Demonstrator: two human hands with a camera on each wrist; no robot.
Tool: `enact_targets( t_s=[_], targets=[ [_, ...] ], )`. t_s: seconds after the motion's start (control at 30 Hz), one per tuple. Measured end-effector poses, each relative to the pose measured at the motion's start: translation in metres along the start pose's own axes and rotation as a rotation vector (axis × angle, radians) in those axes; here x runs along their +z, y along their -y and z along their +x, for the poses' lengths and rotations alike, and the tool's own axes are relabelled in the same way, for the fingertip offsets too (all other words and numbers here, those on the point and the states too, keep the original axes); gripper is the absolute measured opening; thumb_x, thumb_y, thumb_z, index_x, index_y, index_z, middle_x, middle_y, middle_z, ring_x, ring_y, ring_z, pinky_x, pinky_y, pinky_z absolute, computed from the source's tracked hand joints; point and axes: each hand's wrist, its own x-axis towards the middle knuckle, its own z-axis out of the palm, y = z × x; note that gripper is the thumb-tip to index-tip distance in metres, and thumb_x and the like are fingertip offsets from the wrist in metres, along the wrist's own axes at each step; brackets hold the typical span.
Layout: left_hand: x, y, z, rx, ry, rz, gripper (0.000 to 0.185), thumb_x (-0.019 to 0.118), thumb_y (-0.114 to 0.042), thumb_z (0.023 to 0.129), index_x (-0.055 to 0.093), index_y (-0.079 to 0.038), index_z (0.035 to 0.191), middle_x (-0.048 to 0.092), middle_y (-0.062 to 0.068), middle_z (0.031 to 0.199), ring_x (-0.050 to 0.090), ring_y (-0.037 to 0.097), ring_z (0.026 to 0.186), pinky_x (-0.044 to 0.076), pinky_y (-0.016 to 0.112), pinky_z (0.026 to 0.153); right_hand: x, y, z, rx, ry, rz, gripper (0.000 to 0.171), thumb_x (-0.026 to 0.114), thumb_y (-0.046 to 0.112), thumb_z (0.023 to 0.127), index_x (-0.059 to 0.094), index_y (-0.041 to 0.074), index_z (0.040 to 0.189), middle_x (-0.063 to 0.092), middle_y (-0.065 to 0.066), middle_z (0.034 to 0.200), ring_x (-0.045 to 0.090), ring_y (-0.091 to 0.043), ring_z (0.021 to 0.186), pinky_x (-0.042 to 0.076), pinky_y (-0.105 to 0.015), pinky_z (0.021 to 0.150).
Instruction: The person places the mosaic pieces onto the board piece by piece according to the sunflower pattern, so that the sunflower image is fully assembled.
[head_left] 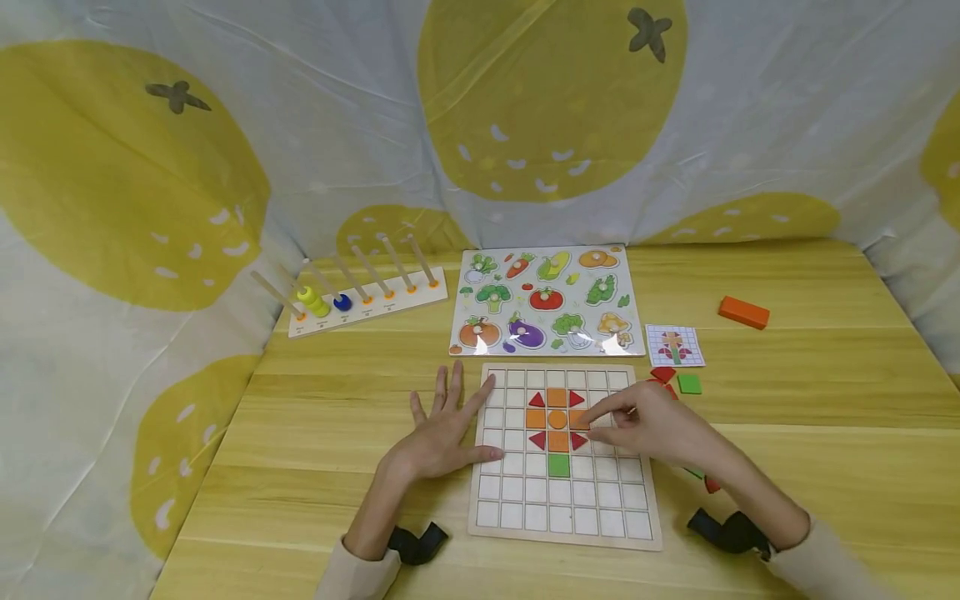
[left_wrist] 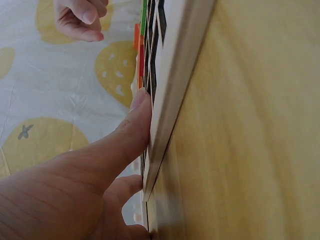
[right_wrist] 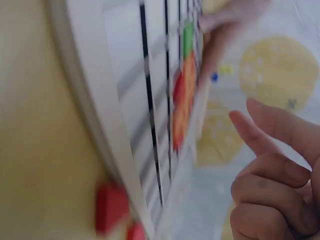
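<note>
On the table lies a wooden grid board with orange, red and green pieces set in its squares. They include an orange circle, a green square and red triangles. My left hand is spread at the board's left side, its thumb touching the edge. Over the right part of the pattern is my right hand, near an orange square. Its thumb and index finger are extended and apart, with nothing between them in the right wrist view; the other fingers curl inward.
A vegetable puzzle board lies behind the grid. To its left stands a pegged counting rack with yellow and blue beads. At the right are a pattern card, a loose green square, red pieces and an orange block.
</note>
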Motion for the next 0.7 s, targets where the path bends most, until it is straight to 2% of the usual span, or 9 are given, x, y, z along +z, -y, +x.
enact_targets(
  t_s=[0.03,0.23,0.33,0.5,0.7],
  targets=[
    [0.0,0.0,0.0,0.0,0.0,-0.001,0.1,0.071,-0.058,0.091,0.012,-0.031,0.168,-0.022,0.019,0.171,-0.025,0.043,0.157,-0.011,0.085,0.112,-0.01,-0.004,-0.003,-0.001,-0.016,-0.012,0.019,0.082,0.022,0.089,0.083,0.014,0.106,0.035,0.009,0.058,0.034,-0.004,0.055,0.028,-0.02,0.051],
    [0.0,0.0,0.0,0.0,-0.001,-0.005,0.1,0.071,-0.058,0.091,0.012,-0.03,0.168,-0.022,0.019,0.171,-0.026,0.043,0.157,-0.012,0.084,0.112,-0.069,-0.046,-0.02,0.043,-0.114,-0.076,0.024,0.083,0.019,0.088,0.08,0.011,0.111,0.025,0.008,0.061,0.025,-0.003,0.055,0.026,-0.023,0.05],
    [0.0,0.0,-0.001,-0.002,-0.003,-0.009,0.1,0.071,-0.058,0.091,0.013,-0.03,0.168,-0.022,0.019,0.171,-0.026,0.043,0.157,-0.012,0.084,0.112,-0.089,-0.07,-0.024,0.097,-0.124,-0.079,0.032,0.084,0.018,0.087,0.078,0.008,0.116,0.023,0.007,0.062,0.023,-0.004,0.056,0.026,-0.024,0.049],
    [0.0,0.0,-0.001,0.002,-0.008,-0.013,0.1,0.071,-0.058,0.091,0.013,-0.03,0.168,-0.021,0.02,0.171,-0.025,0.043,0.157,-0.012,0.084,0.112,-0.103,-0.095,-0.025,0.158,-0.107,-0.038,0.041,0.084,0.019,0.086,0.075,0.002,0.122,0.023,0.006,0.063,0.025,-0.006,0.056,0.027,-0.025,0.049],
    [0.0,0.0,-0.001,0.009,-0.007,-0.012,0.1,0.071,-0.058,0.091,0.013,-0.03,0.168,-0.022,0.019,0.171,-0.026,0.043,0.157,-0.012,0.084,0.112,-0.101,-0.101,-0.022,0.217,-0.084,-0.02,0.044,0.086,0.02,0.084,0.075,0.0,0.121,0.025,0.006,0.061,0.026,-0.007,0.056,0.026,-0.025,0.05]
  ],
)
